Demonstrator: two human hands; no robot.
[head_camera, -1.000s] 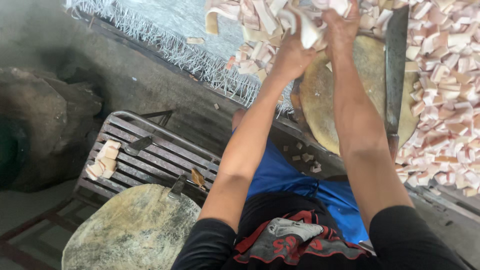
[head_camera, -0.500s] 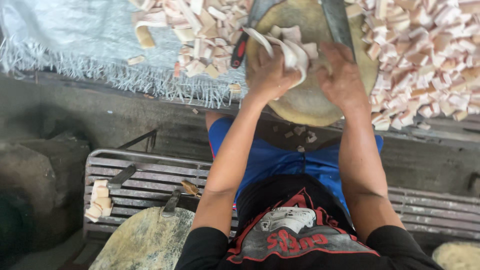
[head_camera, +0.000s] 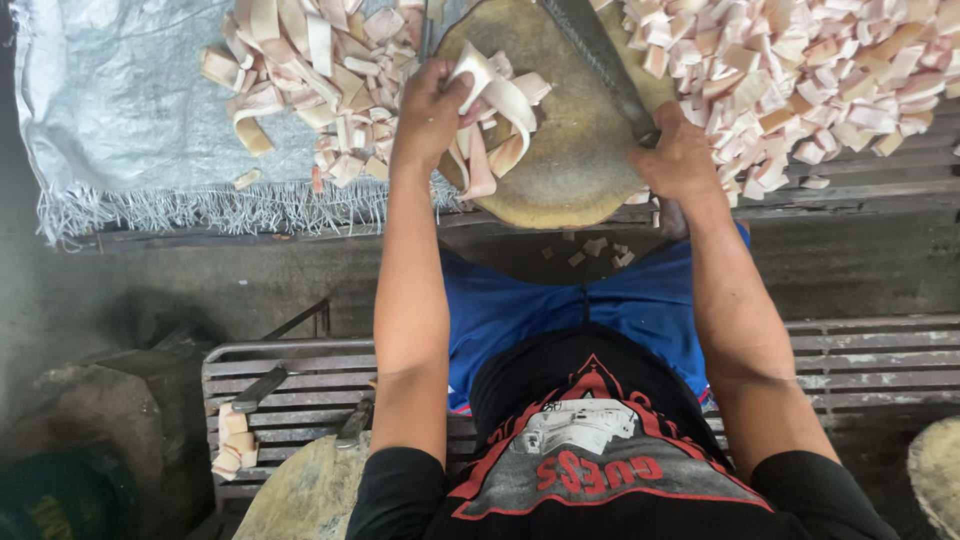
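My left hand (head_camera: 432, 105) grips a bunch of long pale strips (head_camera: 495, 115) and holds them on a round wooden chopping block (head_camera: 570, 150). My right hand (head_camera: 680, 158) is closed around the handle of a big dark cleaver (head_camera: 595, 55), whose blade lies across the block toward the far side. A heap of uncut pale strips (head_camera: 310, 80) lies left of the block on a grey woven sheet (head_camera: 120, 110). To the right of the block spreads a heap of small cut pieces (head_camera: 810, 75).
I sit on a slatted metal bench (head_camera: 860, 360) in blue shorts. A few cut bits (head_camera: 595, 250) lie on the ground below the block. At lower left a second round block (head_camera: 300, 495) stands, with a small stack of pieces (head_camera: 232, 440) and a tool (head_camera: 262, 388) on the slats.
The view has tilted down toward the bench. My left hand has brought the bunch of strips down onto the block, and my right hand has taken hold of the cleaver handle.
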